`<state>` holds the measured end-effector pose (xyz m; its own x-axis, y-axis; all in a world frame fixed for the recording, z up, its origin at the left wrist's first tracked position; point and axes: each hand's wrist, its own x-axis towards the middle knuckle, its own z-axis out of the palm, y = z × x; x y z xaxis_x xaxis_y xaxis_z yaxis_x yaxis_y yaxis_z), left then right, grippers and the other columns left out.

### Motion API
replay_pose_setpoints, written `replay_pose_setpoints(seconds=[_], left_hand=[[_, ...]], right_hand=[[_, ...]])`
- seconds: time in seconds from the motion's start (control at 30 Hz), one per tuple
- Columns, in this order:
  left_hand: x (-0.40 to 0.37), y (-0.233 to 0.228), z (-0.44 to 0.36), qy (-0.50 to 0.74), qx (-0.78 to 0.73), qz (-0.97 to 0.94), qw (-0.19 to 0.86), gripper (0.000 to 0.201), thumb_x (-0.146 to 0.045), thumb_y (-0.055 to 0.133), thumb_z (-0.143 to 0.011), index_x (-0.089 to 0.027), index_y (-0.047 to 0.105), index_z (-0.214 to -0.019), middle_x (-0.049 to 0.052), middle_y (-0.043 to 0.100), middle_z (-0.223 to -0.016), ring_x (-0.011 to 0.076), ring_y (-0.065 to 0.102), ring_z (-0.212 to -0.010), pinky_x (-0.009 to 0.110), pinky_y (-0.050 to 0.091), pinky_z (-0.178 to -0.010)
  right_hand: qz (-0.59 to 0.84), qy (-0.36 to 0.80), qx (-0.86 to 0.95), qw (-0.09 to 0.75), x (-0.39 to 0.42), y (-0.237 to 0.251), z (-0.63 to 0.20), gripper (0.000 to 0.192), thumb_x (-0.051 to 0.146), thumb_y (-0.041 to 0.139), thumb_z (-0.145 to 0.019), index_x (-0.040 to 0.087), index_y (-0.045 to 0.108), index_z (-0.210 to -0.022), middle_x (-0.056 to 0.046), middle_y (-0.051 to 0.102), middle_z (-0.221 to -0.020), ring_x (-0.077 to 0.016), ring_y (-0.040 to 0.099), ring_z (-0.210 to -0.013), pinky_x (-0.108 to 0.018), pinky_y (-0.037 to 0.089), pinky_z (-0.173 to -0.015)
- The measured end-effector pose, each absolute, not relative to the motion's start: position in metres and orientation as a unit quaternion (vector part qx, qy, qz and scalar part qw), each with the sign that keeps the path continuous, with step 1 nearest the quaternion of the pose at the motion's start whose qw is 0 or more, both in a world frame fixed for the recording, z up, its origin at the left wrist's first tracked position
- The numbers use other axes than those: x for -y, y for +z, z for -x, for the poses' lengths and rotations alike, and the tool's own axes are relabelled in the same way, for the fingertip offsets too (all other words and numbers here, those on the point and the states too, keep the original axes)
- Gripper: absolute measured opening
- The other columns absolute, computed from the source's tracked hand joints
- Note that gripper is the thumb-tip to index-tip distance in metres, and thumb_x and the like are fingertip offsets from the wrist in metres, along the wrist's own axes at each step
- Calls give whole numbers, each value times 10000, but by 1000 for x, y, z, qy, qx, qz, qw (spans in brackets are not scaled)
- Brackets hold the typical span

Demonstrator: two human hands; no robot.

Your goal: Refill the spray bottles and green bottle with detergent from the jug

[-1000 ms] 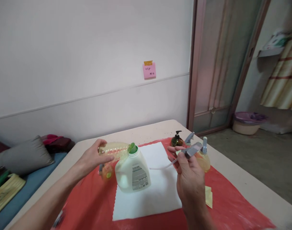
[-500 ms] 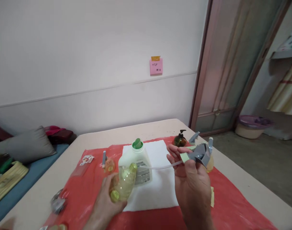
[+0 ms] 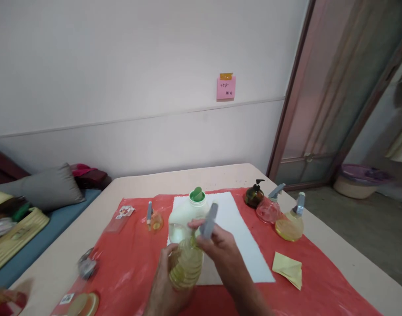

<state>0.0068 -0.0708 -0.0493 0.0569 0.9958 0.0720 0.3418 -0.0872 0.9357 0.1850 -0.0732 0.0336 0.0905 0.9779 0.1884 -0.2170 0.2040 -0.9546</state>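
Observation:
My left hand (image 3: 166, 285) grips a clear ribbed bottle (image 3: 186, 263) holding yellowish liquid, upright in front of me over the red sheet (image 3: 128, 259). My right hand (image 3: 220, 250) holds a grey spray-trigger head (image 3: 209, 220) at the top of that bottle. Right behind them stands a white jug (image 3: 184, 215) with an open green cap, on a white cloth (image 3: 243, 239).
A dark pump bottle (image 3: 253, 196), a pink spray bottle (image 3: 269, 208) and a yellow spray bottle (image 3: 290, 224) stand at the right. A folded yellow cloth (image 3: 288, 267) lies near them. A small orange sprayer (image 3: 153, 218) and lids (image 3: 84, 303) lie left. Cushions sit beyond the table's left edge.
My left hand turned the clear bottle upright from the jug and brought it near me. My right hand carried the spray head left, over to the bottle's top.

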Motion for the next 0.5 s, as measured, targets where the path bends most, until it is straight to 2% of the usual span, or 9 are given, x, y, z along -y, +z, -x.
replay_pose_setpoints(seconds=[0.07,0.17,0.27,0.33,0.5], left_hand=[[73,-54,-11,455,-544,-594,380,713,-330,753,-609,-297,432,-1245,94,746,-1079,314,764,-916,424,628,-779],[74,-62,-11,453,-546,-602,366,673,-364,752,-645,-296,456,-1245,84,763,-1062,310,775,-895,429,642,-774],[72,-75,-4,440,-535,-630,351,808,-389,761,-687,-279,456,-1427,136,738,-1271,343,767,-1093,461,659,-897],[70,-86,3,427,-547,-642,327,866,-395,795,-672,-284,489,-1474,150,691,-1379,369,732,-1200,479,658,-953],[68,-102,19,427,-602,-607,294,780,-362,826,-643,-284,593,-1383,148,699,-1305,381,729,-1181,481,667,-913]], right_hand=[[382,514,491,590,75,31,-174,483,636,775,-829,219,793,-1073,-74,788,-1061,-251,695,-978,-373,540,-896],[367,519,519,572,77,30,-164,487,644,750,-853,233,791,-1111,-74,791,-1119,-260,705,-1023,-371,538,-915],[374,497,570,537,78,31,-161,449,624,734,-876,249,798,-1115,-62,799,-1092,-265,720,-1012,-374,541,-922],[376,490,592,517,78,31,-161,416,611,726,-882,261,806,-1092,-48,803,-1036,-268,728,-994,-372,548,-911],[415,458,594,515,77,18,-146,384,589,719,-855,255,810,-1021,-57,799,-984,-284,725,-992,-391,550,-928]])
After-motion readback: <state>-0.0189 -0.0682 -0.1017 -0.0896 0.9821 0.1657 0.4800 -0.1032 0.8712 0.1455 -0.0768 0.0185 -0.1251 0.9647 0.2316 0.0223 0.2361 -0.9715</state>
